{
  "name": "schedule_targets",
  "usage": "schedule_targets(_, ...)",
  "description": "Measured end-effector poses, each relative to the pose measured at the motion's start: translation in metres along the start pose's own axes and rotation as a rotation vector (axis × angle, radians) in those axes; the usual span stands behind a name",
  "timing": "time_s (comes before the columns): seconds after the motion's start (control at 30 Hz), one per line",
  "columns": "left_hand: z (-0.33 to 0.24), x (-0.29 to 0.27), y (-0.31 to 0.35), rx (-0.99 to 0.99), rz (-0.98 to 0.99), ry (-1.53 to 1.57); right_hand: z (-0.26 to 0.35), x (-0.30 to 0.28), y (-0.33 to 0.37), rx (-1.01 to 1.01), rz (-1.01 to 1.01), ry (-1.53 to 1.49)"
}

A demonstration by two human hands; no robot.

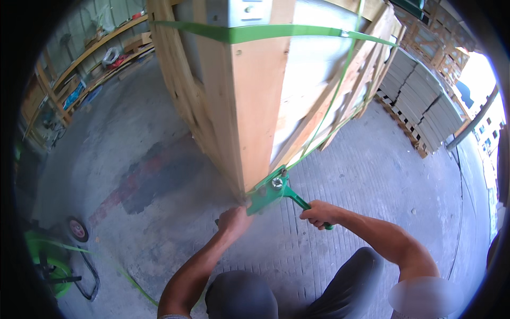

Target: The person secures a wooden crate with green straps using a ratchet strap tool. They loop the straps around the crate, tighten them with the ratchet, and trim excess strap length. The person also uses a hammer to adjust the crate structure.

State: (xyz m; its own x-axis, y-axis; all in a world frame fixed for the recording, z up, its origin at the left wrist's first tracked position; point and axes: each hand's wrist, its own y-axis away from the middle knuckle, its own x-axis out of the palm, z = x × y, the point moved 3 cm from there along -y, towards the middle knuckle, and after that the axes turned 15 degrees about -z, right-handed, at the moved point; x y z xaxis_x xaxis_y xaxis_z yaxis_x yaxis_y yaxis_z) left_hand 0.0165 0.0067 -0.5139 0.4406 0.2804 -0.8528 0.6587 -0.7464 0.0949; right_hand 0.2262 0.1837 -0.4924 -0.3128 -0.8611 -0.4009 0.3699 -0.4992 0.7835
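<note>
A green hand strapping tensioner (261, 201) sits at the bottom corner of a tall wooden crate (257, 101). My right hand (320, 213) is wrapped round its green lever, which points down to the right. My left hand (234, 219) is closed at the tool's left end, by a dark handle tip that shows beside it; the rest of that grip is hidden. A lower green strap (321, 142) runs along the crate's right side to the tool. Higher up, another green strap (260, 33) wraps the crate's corner, below a metal bracket (248, 10).
A green strap reel on a wheeled cart (50, 260) stands at lower left, and a loose strap (135, 286) trails from it across the concrete floor. Stacked grey boards (417, 98) rest on a pallet at right. Wooden shelves (101, 40) line the left wall. My bent knees are close below my hands.
</note>
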Motion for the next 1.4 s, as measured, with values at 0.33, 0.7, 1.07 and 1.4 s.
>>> schedule_targets(0.33,-0.002,0.010,0.000,0.007,0.016,-0.017,-0.007,0.035,-0.004,-0.040,0.037,-0.074)
schedule_targets(0.7,0.001,0.013,-0.003,0.057,-0.023,-0.075,-0.040,0.027,-0.024,-0.065,0.098,-0.291)
schedule_targets(1.07,0.004,0.019,-0.007,0.128,-0.039,-0.133,0.029,0.114,0.025,0.085,-0.093,-0.655)
schedule_targets(1.4,0.009,0.021,-0.009,0.089,-0.012,-0.006,-0.039,0.056,-0.020,0.178,0.024,-0.362)
